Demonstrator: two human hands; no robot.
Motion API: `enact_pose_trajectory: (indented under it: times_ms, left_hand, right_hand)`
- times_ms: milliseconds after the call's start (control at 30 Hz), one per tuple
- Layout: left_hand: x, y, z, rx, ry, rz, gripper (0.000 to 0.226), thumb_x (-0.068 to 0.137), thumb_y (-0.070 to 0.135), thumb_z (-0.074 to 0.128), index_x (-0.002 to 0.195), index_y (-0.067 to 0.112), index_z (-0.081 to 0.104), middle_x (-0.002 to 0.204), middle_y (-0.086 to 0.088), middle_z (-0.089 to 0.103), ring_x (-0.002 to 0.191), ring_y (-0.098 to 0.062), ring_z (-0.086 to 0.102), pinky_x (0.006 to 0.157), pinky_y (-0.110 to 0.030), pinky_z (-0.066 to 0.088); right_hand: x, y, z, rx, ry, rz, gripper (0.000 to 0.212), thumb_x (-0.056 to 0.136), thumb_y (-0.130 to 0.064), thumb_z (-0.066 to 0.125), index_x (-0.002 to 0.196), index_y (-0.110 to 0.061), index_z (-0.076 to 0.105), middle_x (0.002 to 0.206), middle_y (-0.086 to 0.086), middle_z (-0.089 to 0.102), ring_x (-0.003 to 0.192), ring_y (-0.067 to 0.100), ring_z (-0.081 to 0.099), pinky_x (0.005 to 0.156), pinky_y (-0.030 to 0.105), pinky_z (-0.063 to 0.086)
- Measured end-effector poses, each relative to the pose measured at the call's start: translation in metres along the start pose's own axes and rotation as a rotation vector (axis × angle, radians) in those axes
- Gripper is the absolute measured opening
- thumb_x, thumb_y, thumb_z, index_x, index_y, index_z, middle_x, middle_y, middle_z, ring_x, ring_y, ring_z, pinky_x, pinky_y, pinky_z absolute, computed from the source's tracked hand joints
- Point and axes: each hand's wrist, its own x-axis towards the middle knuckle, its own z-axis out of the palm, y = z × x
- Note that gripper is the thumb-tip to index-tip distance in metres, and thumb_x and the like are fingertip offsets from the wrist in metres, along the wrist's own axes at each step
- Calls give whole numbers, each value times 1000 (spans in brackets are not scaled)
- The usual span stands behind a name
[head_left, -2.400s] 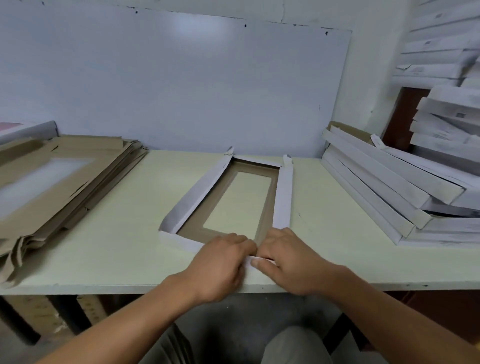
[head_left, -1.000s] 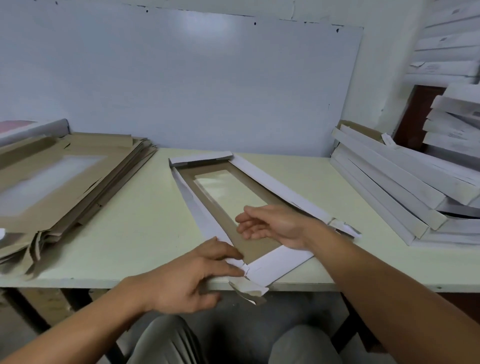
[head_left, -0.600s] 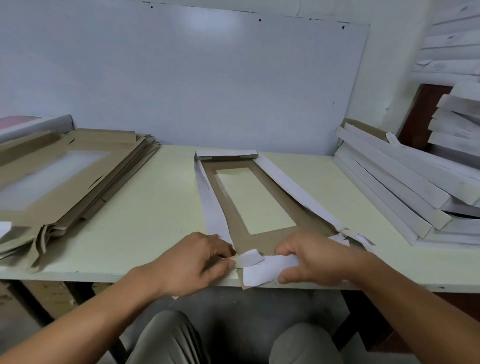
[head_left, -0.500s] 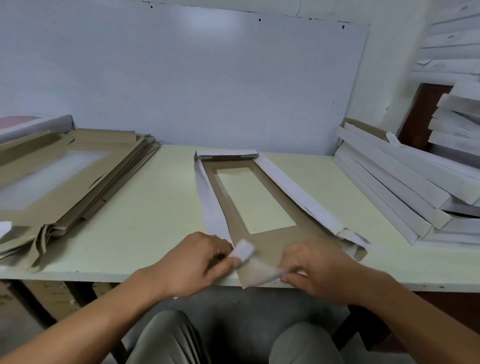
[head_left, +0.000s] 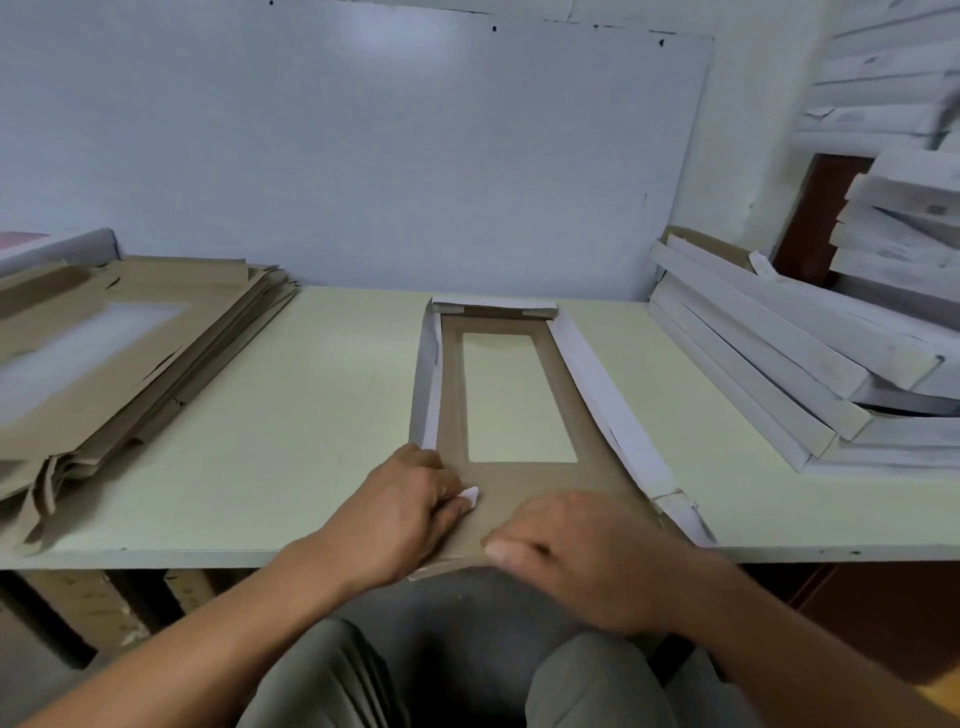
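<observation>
Two hands close the near end of the flat box (head_left: 558, 486) at the worktop (head_left: 311, 415) edge: our left hand (head_left: 400, 512) pinches its white tab (head_left: 470, 496), our right hand (head_left: 576, 551) curls its fingers round the end, so next we should tuck the tab in squarely.

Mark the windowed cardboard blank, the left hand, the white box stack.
windowed cardboard blank (head_left: 519, 480): head view, brown strip below window
left hand (head_left: 400, 512): head view, its back
white box stack (head_left: 779, 332): head view, long white side

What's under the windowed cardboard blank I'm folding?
Through its window, only the pale green table shows beneath the cardboard blank. Its near end overhangs the table edge. The left hand, pinching a white flap, and the right hand cover that end, so anything underneath is hidden.
</observation>
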Motion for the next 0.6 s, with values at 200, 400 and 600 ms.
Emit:
enact_pose_trajectory:
  times_ms: [200,400,600]
  left_hand:
    - [-6,-11,-9,27,-17,38,39,102,41,45,76,15,58,72,1,48,77,-17,45,73,-31,41]
    - [-7,-7,-8,64,2,7,35,102,44,42,78,22,54,72,6,41,75,-14,38,71,-34,44]
    - [-5,-3,-6,87,-15,-13,36,102,43,42,81,19,58,74,4,41,77,-16,39,70,-30,38]
  right_hand:
    - [-21,97,-44,61,136,292,28,99,-14,49,84,-18,72,89,-6,67,96,16,53,91,34,45]
    - [-50,131,-36,316,-167,207,64,81,20,41,97,-31,77,130,-21,57,120,-3,53,94,10,37]
    - [-69,138,-23,345,-110,129,39,88,-6,73,100,-43,77,130,-29,54,105,6,60,79,13,44]
